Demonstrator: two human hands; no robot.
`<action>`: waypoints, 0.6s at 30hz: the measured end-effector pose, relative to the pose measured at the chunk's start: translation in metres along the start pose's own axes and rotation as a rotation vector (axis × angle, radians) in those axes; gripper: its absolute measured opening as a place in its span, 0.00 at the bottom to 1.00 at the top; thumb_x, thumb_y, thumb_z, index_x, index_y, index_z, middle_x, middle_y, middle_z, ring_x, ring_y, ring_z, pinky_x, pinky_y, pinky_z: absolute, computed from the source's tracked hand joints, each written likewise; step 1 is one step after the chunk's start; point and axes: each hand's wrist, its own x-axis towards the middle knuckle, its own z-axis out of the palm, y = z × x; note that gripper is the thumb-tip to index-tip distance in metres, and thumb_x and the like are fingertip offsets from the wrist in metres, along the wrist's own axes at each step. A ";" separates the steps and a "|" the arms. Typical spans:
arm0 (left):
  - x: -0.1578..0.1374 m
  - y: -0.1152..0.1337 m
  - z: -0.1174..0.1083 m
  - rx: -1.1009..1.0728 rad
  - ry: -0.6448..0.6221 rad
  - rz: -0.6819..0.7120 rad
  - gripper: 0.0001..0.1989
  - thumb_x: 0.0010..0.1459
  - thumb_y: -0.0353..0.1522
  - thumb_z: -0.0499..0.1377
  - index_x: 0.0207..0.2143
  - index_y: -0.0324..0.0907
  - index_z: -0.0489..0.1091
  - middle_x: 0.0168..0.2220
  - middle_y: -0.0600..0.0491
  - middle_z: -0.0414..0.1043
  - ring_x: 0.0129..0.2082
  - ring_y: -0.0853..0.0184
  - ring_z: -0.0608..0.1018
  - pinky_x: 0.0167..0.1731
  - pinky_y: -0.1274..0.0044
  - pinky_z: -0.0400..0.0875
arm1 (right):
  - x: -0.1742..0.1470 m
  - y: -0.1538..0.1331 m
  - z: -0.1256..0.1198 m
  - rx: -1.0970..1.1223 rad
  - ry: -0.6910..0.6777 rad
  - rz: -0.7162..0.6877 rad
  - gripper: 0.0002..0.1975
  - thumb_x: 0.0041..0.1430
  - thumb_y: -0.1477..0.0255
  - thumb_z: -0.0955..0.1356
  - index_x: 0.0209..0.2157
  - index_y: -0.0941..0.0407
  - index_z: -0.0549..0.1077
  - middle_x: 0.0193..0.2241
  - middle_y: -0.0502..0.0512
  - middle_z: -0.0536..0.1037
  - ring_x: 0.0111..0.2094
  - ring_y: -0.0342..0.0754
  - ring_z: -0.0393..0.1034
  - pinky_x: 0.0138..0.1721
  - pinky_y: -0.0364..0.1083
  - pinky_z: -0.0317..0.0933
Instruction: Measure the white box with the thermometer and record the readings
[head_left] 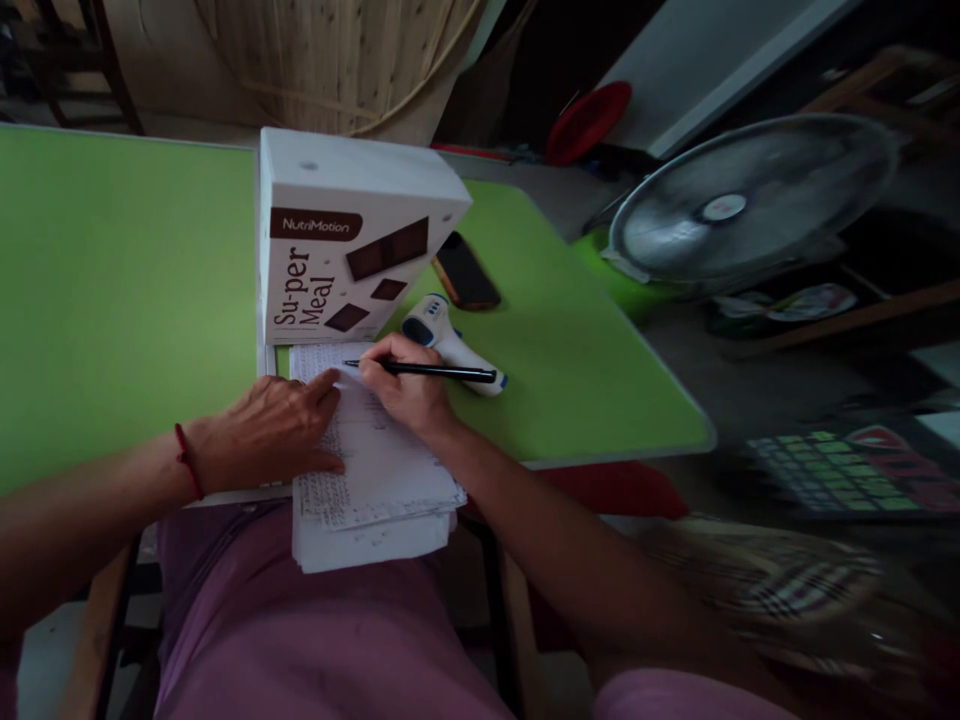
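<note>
My right hand (411, 388) is closed around a black pen (442, 372), its tip near the upper part of a stack of paper sheets (390, 470). Dense handwriting covers the left side of the top sheet. My left hand (281, 425) lies on the paper's left edge, index finger stretched toward the pen tip and thumb apart; it grips nothing. A white box (315, 190) printed "NutriMotion Su-per Meal" stands upright just beyond the paper. Beside my right hand lies a white and blue infrared thermometer (457, 350), partly hidden by the hand and pen.
Everything rests on a green table (120, 290); the paper overhangs its near edge. A dark phone (466, 272) lies behind the thermometer. To the right stands a round fan (750, 205), with a red round object (589, 122) on the floor behind.
</note>
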 end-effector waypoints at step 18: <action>0.002 -0.027 0.006 -0.169 0.567 -0.051 0.16 0.76 0.41 0.50 0.39 0.41 0.69 0.40 0.46 0.75 0.34 0.63 0.77 0.34 0.69 0.72 | -0.011 -0.005 -0.034 -0.227 0.071 -0.315 0.10 0.71 0.67 0.65 0.42 0.51 0.80 0.37 0.56 0.81 0.39 0.50 0.78 0.44 0.50 0.73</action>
